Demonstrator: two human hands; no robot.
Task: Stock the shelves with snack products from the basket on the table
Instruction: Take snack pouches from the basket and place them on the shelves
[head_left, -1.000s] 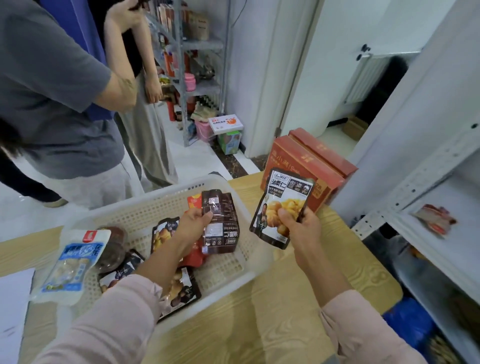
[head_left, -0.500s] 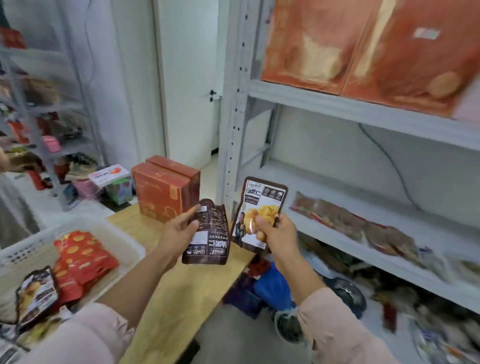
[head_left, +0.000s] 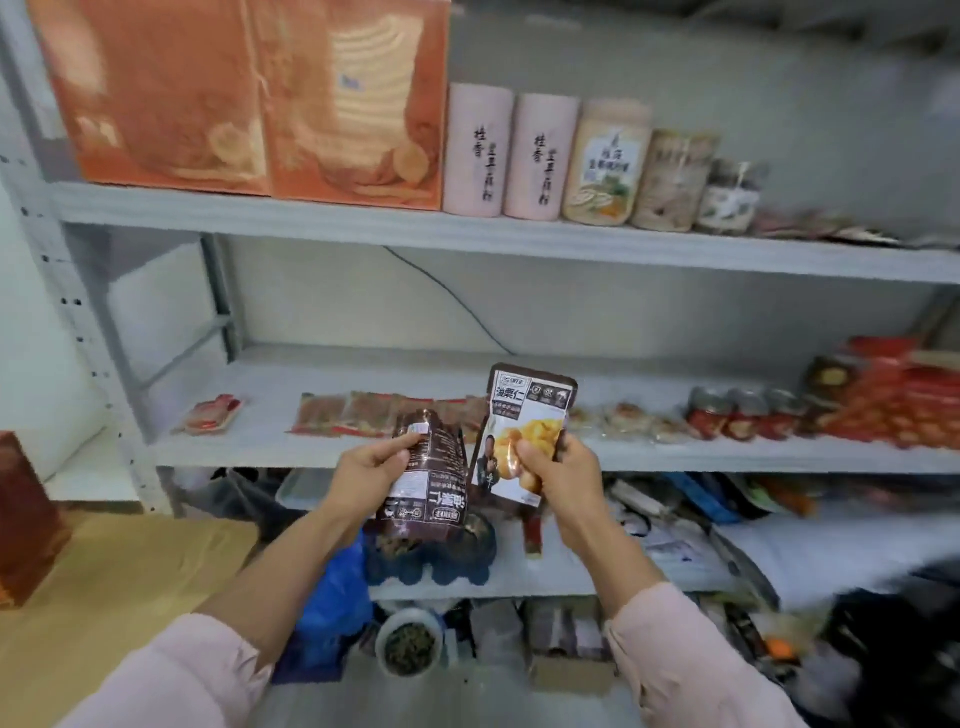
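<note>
Item one: dark brown snack pouch, back panel toward us and upside down, pinched at its upper left edge by our left hand, thumb on the face and fingers closed behind it. Item two: matching chestnut pouch, front toward us and upright, gripped at its lower half by our right hand, fingers curled tight round it. We hold the two just beside each other, in front of the middle shelf, which we judge readies them for placing there. On that shelf: a flat row of reddish packets behind our pouches, a small red pack to the left, tins and red bags to the right. Upper shelf: orange cartons, pink canisters. A corner of the wooden table shows lower left; the basket is out of view.
</note>
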